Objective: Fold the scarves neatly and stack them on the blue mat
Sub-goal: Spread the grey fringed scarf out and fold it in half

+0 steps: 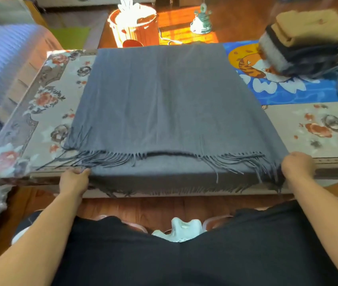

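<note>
At the table's near edge my left hand (74, 180) and right hand (298, 166) pinch the grey scarf (164, 100) corners; next, I judge, another fold.

Home living room, sofa (1, 65), floral-clothed table (318, 129) (low), wooden floor (236, 17)
</note>
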`<action>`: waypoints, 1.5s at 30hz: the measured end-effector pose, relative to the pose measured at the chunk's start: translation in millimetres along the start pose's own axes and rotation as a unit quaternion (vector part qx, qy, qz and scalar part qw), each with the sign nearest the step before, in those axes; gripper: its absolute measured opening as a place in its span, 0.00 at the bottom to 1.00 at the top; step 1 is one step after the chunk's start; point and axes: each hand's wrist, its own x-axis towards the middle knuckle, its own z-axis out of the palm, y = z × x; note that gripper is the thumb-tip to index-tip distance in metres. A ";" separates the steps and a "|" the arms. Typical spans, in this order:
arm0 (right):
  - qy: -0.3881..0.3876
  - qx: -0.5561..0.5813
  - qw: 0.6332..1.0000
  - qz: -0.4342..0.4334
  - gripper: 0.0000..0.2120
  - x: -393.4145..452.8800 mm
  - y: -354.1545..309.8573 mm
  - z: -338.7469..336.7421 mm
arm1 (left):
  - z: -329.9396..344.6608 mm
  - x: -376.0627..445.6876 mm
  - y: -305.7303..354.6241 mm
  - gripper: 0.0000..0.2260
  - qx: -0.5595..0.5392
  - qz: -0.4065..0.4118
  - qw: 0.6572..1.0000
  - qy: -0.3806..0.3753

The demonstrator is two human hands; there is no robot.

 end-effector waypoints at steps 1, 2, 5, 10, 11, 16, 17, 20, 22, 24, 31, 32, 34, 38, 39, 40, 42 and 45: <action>0.000 0.011 1.000 0.004 0.10 -2.6 0.9 -1.8 | -3.4 0.1 -1.3 0.10 -0.011 -0.002 1.000 0.001; -0.006 0.008 1.000 0.008 0.11 -5.1 1.9 -4.4 | -8.5 2.2 -3.2 0.09 -0.011 -0.002 1.000 0.011; -0.047 -0.058 0.997 0.020 0.13 -11.7 2.5 -8.4 | -32.7 19.5 -11.4 0.13 0.064 0.002 0.996 0.056; 0.038 -0.117 0.992 -0.004 0.19 -38.9 -6.5 -7.2 | -52.7 23.9 -6.6 0.22 0.214 -0.016 0.973 0.079; 0.062 -0.124 0.989 -0.049 0.18 -42.8 -13.2 -4.8 | -52.3 22.3 -2.7 0.23 0.232 0.012 0.969 0.085; -0.048 -0.102 0.988 -0.101 0.35 -52.6 -73.9 24.2 | -34.3 36.1 21.3 0.26 0.333 0.310 0.890 0.019; -0.072 -0.105 0.990 -0.058 0.40 -49.7 -82.5 30.8 | -28.3 41.1 28.1 0.26 0.366 0.351 0.862 -0.004; -0.121 -0.130 0.984 0.003 0.35 -38.6 -95.2 40.3 | -13.3 49.2 50.1 0.27 0.455 0.417 0.785 -0.061; -0.146 -0.093 0.985 0.002 0.26 -41.6 -108.1 33.6 | -7.2 54.6 61.8 0.24 0.487 0.456 0.743 -0.058; -0.135 0.048 0.989 -0.022 0.17 -42.9 -122.4 20.6 | -4.6 61.8 71.4 0.19 0.512 0.477 0.714 -0.032; -0.116 0.535 0.833 0.084 0.13 -27.7 -140.0 -19.4 | -15.1 85.0 86.1 0.08 0.500 0.402 0.766 0.025; -0.150 0.560 0.807 0.113 0.16 -27.1 -138.4 -20.2 | -21.2 84.5 91.7 0.08 0.467 0.385 0.795 0.039; -0.145 0.544 0.816 0.129 0.16 -27.6 -138.8 -28.5 | -37.2 86.3 108.6 0.09 0.365 0.372 0.850 0.082; -0.003 0.537 0.843 0.037 0.16 -20.5 -167.8 -70.1 | -84.6 77.0 165.5 0.07 0.204 0.434 0.863 0.161; 0.031 0.544 0.839 -0.008 0.16 -23.5 -175.1 -83.7 | -96.5 69.4 177.1 0.06 0.171 0.443 0.861 0.181; 0.059 0.555 0.829 -0.043 0.16 -26.8 -179.4 -96.3 | -107.9 60.5 184.3 0.06 0.135 0.453 0.857 0.204; 0.095 0.588 0.801 -0.059 0.15 -31.4 -175.6 -114.6 | -126.3 45.2 183.9 0.05 0.060 0.469 0.847 0.244; 0.127 0.558 0.819 -0.049 0.14 -35.3 -139.6 -120.3 | -139.0 21.4 150.6 0.06 -0.001 0.471 0.844 0.255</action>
